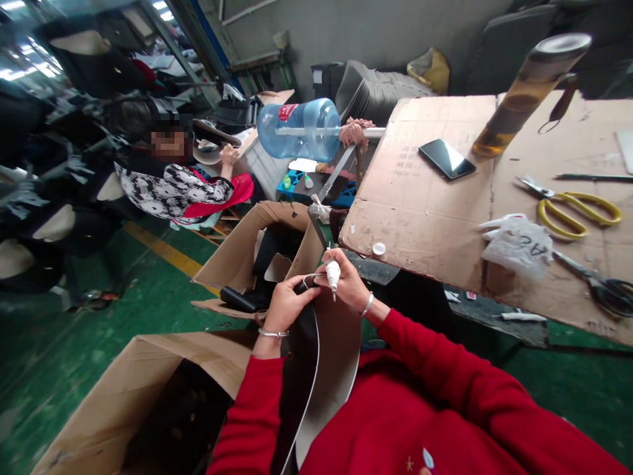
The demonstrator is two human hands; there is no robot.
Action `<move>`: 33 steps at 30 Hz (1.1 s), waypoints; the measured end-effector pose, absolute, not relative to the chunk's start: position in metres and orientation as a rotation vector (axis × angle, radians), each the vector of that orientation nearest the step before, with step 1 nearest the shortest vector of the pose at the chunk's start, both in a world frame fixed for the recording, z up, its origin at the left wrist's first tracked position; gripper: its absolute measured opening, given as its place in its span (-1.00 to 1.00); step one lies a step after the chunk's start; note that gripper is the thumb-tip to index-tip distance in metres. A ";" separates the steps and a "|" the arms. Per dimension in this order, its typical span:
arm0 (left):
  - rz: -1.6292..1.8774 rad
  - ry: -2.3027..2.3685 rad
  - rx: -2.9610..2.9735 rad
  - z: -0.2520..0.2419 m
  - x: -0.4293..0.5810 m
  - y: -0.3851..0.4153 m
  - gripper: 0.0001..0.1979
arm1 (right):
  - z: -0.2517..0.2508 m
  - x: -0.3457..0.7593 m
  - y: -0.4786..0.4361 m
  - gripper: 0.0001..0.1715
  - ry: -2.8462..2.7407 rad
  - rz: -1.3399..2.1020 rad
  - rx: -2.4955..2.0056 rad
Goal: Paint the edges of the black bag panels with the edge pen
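My left hand (285, 305) is closed on the top edge of a long black and grey leather piece (326, 356) that lies over my lap. My right hand (349, 280) is wrapped round a small white glue bottle (333, 272), its tip pointing down at the upper edge of the piece. A thin white thread or strip loops between the two hands. Both sleeves are red, and each wrist wears a silver bangle.
A cardboard-covered table (425, 218) on the right carries a phone (446, 158), yellow scissors (576, 212), black scissors (601, 287), a plastic bag (519, 243), a white cap (378, 249) and a tall tube (527, 95). Open cartons (148, 382) stand at left. Another person (173, 178) sits beyond, by a blue water jug (299, 128).
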State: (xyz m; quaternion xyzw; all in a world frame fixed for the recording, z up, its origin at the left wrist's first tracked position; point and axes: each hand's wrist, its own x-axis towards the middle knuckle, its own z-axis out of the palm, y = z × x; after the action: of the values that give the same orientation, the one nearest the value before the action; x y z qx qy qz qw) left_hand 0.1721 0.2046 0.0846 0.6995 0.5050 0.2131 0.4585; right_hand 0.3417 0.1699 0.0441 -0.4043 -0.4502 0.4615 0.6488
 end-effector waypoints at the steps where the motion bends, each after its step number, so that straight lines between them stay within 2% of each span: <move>1: 0.530 1.236 1.696 0.084 0.173 0.207 -0.60 | 0.044 0.342 0.170 -0.45 -1.015 1.060 -0.907; 9: 0.590 1.171 1.561 0.068 0.181 0.218 -0.61 | 0.033 0.347 0.173 -0.45 -1.002 1.098 -0.906; 12: 0.601 1.188 1.551 0.064 0.182 0.217 -0.64 | 0.031 0.349 0.169 -0.54 -1.048 1.056 -0.926; 15: 0.589 1.191 1.541 0.069 0.184 0.214 -0.65 | 0.040 0.357 0.160 -0.65 -1.053 0.956 -0.942; 19: 0.590 1.197 1.487 0.077 0.193 0.211 -0.68 | 0.067 0.393 0.143 -0.56 -1.078 0.795 -1.044; 23: 0.540 1.178 1.594 0.079 0.208 0.209 -0.74 | 0.084 0.446 0.131 -0.70 -1.018 0.443 -1.274; 26: 0.467 1.123 1.615 0.077 0.219 0.207 -0.76 | 0.083 0.480 0.127 -0.64 -0.827 0.392 -1.343; 30: 0.456 1.100 1.579 0.077 0.232 0.208 -0.76 | 0.072 0.502 0.126 -0.49 -0.692 0.524 -1.295; 33: 0.481 1.098 1.583 0.079 0.240 0.215 -0.77 | 0.063 0.506 0.128 -0.46 -0.668 0.630 -1.304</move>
State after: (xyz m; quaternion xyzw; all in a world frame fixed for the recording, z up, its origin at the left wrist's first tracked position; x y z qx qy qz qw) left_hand 0.2405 0.2146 0.0794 0.6677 0.4631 0.2028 0.5465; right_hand 0.5059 0.1280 0.0634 -0.5851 -0.2995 0.2828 0.6985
